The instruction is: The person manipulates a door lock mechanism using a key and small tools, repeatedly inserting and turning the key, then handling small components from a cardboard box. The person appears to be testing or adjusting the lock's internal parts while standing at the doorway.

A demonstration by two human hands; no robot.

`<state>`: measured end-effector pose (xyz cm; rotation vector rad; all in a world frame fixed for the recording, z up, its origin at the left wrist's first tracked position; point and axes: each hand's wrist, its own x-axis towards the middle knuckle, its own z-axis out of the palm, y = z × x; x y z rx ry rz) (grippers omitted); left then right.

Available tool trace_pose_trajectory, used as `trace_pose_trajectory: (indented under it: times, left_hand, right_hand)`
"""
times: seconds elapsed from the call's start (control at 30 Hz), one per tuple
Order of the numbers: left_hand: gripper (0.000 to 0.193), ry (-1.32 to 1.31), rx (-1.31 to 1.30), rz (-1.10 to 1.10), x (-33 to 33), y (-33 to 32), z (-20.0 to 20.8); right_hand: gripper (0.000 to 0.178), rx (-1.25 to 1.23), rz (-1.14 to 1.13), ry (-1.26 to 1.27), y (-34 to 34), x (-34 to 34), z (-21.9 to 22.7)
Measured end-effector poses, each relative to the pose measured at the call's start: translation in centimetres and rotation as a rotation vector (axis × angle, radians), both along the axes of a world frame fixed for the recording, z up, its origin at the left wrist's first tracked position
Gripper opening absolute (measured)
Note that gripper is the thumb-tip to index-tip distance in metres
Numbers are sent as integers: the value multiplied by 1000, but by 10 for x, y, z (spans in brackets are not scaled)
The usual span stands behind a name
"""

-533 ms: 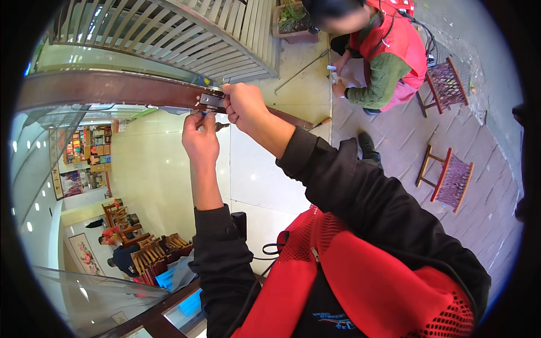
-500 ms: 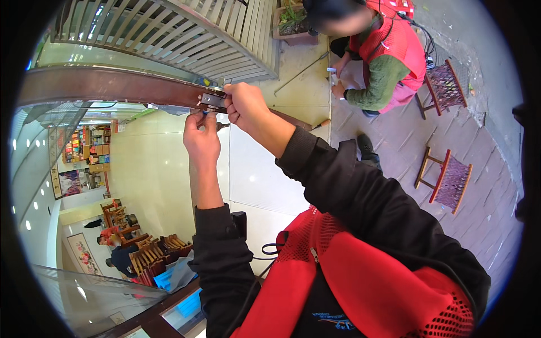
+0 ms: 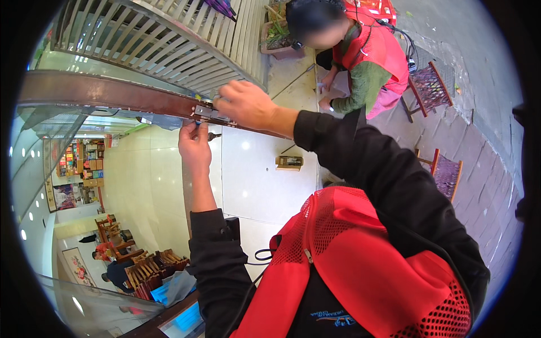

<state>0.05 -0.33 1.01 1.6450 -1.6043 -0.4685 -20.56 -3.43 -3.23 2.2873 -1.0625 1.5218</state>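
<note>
A silver lock plate (image 3: 204,111) is set in the edge of a brown door frame bar (image 3: 107,90). Below the plate, my left hand (image 3: 194,147) pinches a small blue-topped piece, seemingly a key, against the bar. Dark keys (image 3: 213,136) dangle beside its fingertips. My right hand (image 3: 248,105) lies over the upper side of the bar, fingers curled by the far end of the plate. A bit of metal shows at its fingertips, too small to name, and the palm side is hidden.
A slatted bench (image 3: 169,50) stands beyond the bar. At upper right a person in a red vest (image 3: 375,50) crouches near folding stools (image 3: 431,90). A small open box (image 3: 289,163) lies on the tiled floor. Glass panels (image 3: 42,152) line the left.
My right hand has lifted a little off the lock, its fingers less tightly closed. My left hand keeps its pinch below. The view has shifted, and the open box now shows on the floor.
</note>
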Motion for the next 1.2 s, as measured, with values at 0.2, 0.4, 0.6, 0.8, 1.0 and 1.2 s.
trace_pose_trajectory:
  times: [0.2, 0.4, 0.6, 0.8, 1.0, 1.2]
  left_hand:
    - [34, 34, 14, -20, -2, 0, 5]
    - [29, 44, 79, -20, -4, -1, 14]
    - [23, 86, 43, -8, -4, -2, 9]
    - [28, -77, 30, 9, -3, 1, 8]
    - [28, -110, 34, 28, -10, 4, 16]
    - [29, -174, 8, 5, -11, 5, 16]
  right_hand:
    - [14, -197, 152, 111, -26, -5, 4]
    - [18, -161, 172, -28, -27, 7, -8]
    - [21, 294, 23, -392, 0, 45, -19]
    - [18, 384, 18, -626, 8, 60, -19]
    - [12, 338, 73, -508, 9, 48, -14]
    - [13, 356, 157, -590, 6, 47, -17]
